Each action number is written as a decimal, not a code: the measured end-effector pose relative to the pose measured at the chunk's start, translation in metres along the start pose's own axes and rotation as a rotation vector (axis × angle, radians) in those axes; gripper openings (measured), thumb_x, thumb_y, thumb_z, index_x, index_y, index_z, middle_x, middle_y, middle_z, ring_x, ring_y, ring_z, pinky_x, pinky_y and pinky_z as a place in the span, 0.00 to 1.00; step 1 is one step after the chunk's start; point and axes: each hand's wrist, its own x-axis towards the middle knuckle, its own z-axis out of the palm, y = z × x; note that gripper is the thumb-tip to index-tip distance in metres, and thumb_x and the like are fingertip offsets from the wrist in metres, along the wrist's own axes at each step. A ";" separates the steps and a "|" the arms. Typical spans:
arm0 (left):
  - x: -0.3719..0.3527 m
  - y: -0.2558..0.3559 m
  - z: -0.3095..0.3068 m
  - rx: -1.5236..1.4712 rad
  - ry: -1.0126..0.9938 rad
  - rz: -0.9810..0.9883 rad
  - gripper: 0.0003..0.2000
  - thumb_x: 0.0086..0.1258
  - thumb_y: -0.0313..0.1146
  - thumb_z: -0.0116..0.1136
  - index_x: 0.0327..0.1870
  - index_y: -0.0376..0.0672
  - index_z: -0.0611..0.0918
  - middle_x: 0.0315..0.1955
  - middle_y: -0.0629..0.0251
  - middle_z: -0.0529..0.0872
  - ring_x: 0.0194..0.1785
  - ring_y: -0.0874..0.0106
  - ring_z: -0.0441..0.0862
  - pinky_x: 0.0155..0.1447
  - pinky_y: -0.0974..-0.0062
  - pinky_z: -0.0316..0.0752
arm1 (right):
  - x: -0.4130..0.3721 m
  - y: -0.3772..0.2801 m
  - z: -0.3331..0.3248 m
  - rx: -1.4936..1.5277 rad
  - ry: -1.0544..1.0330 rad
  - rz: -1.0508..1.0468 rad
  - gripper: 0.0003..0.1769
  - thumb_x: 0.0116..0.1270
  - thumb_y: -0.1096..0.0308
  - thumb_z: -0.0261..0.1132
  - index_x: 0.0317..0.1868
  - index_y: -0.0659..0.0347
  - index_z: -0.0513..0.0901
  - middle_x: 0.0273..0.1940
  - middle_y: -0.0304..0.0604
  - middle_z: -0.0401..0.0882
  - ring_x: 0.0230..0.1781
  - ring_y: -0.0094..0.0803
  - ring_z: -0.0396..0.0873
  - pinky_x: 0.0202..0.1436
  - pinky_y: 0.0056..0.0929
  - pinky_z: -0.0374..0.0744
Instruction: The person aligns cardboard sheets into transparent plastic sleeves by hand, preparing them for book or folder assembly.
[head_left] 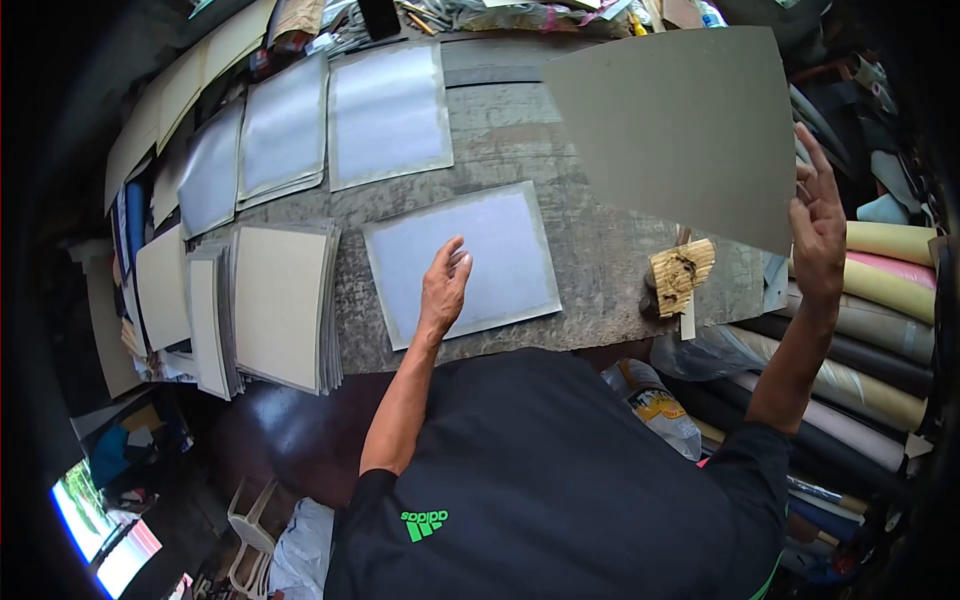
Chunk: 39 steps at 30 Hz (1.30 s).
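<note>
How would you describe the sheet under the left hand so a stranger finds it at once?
Start at the worktable. Near its front edge, right of the stack of cream boards, one pale-bordered sheet lies under the left hand. Unlike the glossy sheets farther back, it lies alone.

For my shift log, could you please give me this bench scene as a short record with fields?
left hand: open, on or just over the coated sheet lying flat on the table
right hand: holds the lifted sheet by its edge, raised above the table
left of the coated sheet: stack of beige sheets
table's near edge: wooden block
far right: rolls of material
back row: more coated sheets
</note>
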 end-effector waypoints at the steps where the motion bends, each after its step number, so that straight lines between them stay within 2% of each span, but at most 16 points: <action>1: -0.002 0.006 -0.003 0.002 0.017 -0.002 0.23 0.75 0.38 0.51 0.67 0.36 0.69 0.62 0.51 0.74 0.63 0.61 0.75 0.64 0.65 0.71 | -0.015 0.003 0.013 0.077 -0.017 0.008 0.37 0.62 0.86 0.44 0.74 0.61 0.57 0.50 0.44 0.76 0.47 0.23 0.76 0.55 0.25 0.74; 2: -0.005 0.013 -0.006 -0.339 0.031 -0.035 0.24 0.77 0.41 0.49 0.68 0.37 0.67 0.60 0.52 0.76 0.62 0.63 0.75 0.64 0.66 0.71 | -0.029 0.008 0.031 0.137 -0.023 0.035 0.38 0.62 0.86 0.45 0.75 0.61 0.57 0.50 0.44 0.76 0.48 0.23 0.75 0.54 0.24 0.73; 3: -0.011 0.016 -0.013 -0.680 0.053 -0.063 0.24 0.78 0.43 0.47 0.69 0.39 0.66 0.58 0.52 0.77 0.61 0.64 0.76 0.63 0.68 0.71 | -0.045 0.013 0.057 0.189 0.026 0.060 0.36 0.63 0.86 0.46 0.74 0.61 0.59 0.46 0.40 0.77 0.37 0.16 0.74 0.44 0.17 0.74; 4: -0.020 0.016 -0.022 -0.682 0.085 -0.063 0.24 0.78 0.43 0.47 0.69 0.39 0.66 0.58 0.52 0.77 0.61 0.64 0.76 0.63 0.68 0.71 | -0.061 0.020 0.080 0.149 -0.002 0.099 0.36 0.63 0.86 0.46 0.73 0.62 0.59 0.47 0.41 0.78 0.37 0.15 0.73 0.44 0.16 0.72; 6: -0.040 0.014 -0.040 -0.859 0.194 0.094 0.23 0.80 0.43 0.43 0.68 0.37 0.64 0.55 0.56 0.78 0.57 0.71 0.77 0.59 0.71 0.73 | -0.088 0.034 0.138 0.392 0.001 0.290 0.34 0.63 0.86 0.46 0.73 0.63 0.60 0.51 0.44 0.79 0.41 0.17 0.75 0.46 0.17 0.73; 8: -0.057 0.003 -0.056 -0.646 0.393 0.056 0.17 0.80 0.36 0.44 0.62 0.35 0.70 0.46 0.63 0.80 0.46 0.80 0.76 0.50 0.81 0.74 | -0.114 0.063 0.187 0.489 0.040 0.387 0.32 0.65 0.84 0.47 0.72 0.65 0.61 0.51 0.45 0.78 0.43 0.19 0.76 0.48 0.17 0.74; 11: -0.061 -0.059 -0.078 -0.461 0.474 -0.059 0.13 0.78 0.31 0.47 0.57 0.36 0.75 0.43 0.65 0.81 0.43 0.80 0.77 0.46 0.78 0.75 | -0.141 0.118 0.240 0.426 0.062 0.569 0.27 0.69 0.77 0.56 0.68 0.65 0.66 0.45 0.42 0.77 0.44 0.22 0.75 0.48 0.19 0.75; 12: -0.060 -0.069 -0.081 -0.241 0.521 -0.029 0.11 0.76 0.29 0.49 0.54 0.35 0.77 0.42 0.64 0.81 0.41 0.78 0.78 0.45 0.76 0.76 | -0.143 0.123 0.254 0.435 0.087 0.625 0.26 0.69 0.75 0.58 0.67 0.65 0.68 0.45 0.42 0.77 0.45 0.23 0.75 0.49 0.21 0.75; 13: -0.059 -0.072 -0.082 -0.021 0.561 -0.001 0.10 0.75 0.28 0.51 0.51 0.35 0.80 0.41 0.64 0.81 0.40 0.76 0.79 0.43 0.74 0.76 | -0.145 0.132 0.263 0.435 0.087 0.628 0.26 0.69 0.75 0.58 0.67 0.65 0.68 0.45 0.42 0.77 0.45 0.23 0.75 0.49 0.21 0.75; 16: -0.050 -0.072 -0.082 0.189 0.686 0.089 0.09 0.72 0.27 0.55 0.48 0.35 0.81 0.38 0.62 0.80 0.37 0.72 0.80 0.41 0.72 0.76 | -0.140 0.152 0.282 0.366 0.110 0.553 0.21 0.69 0.72 0.60 0.62 0.66 0.74 0.43 0.42 0.78 0.43 0.24 0.76 0.48 0.23 0.76; 19: -0.043 -0.064 -0.092 0.249 0.630 0.045 0.09 0.69 0.28 0.58 0.47 0.37 0.84 0.37 0.60 0.79 0.35 0.69 0.80 0.41 0.72 0.77 | -0.122 0.156 0.285 0.233 0.087 0.508 0.15 0.67 0.73 0.62 0.53 0.68 0.81 0.39 0.37 0.81 0.37 0.22 0.76 0.44 0.21 0.77; 24: -0.032 -0.061 -0.109 0.377 0.573 -0.045 0.09 0.66 0.29 0.61 0.43 0.36 0.86 0.34 0.57 0.83 0.35 0.68 0.82 0.41 0.70 0.77 | -0.094 0.172 0.288 0.297 0.041 0.580 0.16 0.63 0.71 0.65 0.51 0.68 0.83 0.38 0.42 0.85 0.37 0.24 0.80 0.43 0.23 0.78; 26: -0.025 -0.070 -0.114 0.387 0.563 -0.085 0.09 0.64 0.29 0.62 0.43 0.36 0.86 0.35 0.54 0.86 0.38 0.67 0.84 0.43 0.69 0.78 | -0.088 0.175 0.288 0.118 -0.021 0.599 0.17 0.62 0.70 0.67 0.50 0.67 0.83 0.39 0.44 0.86 0.38 0.26 0.81 0.44 0.24 0.79; 28: -0.018 -0.082 -0.117 0.216 0.548 -0.180 0.10 0.64 0.29 0.62 0.43 0.35 0.86 0.35 0.54 0.87 0.37 0.68 0.85 0.42 0.71 0.78 | -0.086 0.176 0.287 0.118 -0.044 0.611 0.16 0.62 0.71 0.67 0.50 0.68 0.83 0.40 0.43 0.86 0.38 0.25 0.81 0.44 0.23 0.78; 33: -0.013 -0.079 -0.116 0.127 0.544 -0.231 0.09 0.63 0.28 0.63 0.41 0.34 0.87 0.27 0.65 0.88 0.27 0.80 0.80 0.35 0.79 0.76 | -0.083 0.184 0.287 0.152 -0.053 0.653 0.14 0.61 0.72 0.67 0.46 0.69 0.85 0.39 0.42 0.86 0.37 0.24 0.80 0.43 0.22 0.78; 39: -0.011 -0.080 -0.115 0.120 0.506 -0.247 0.09 0.63 0.27 0.63 0.40 0.33 0.87 0.27 0.64 0.88 0.26 0.80 0.80 0.32 0.80 0.76 | -0.081 0.188 0.287 0.092 -0.074 0.723 0.13 0.59 0.71 0.68 0.44 0.67 0.87 0.36 0.42 0.86 0.36 0.24 0.81 0.42 0.22 0.78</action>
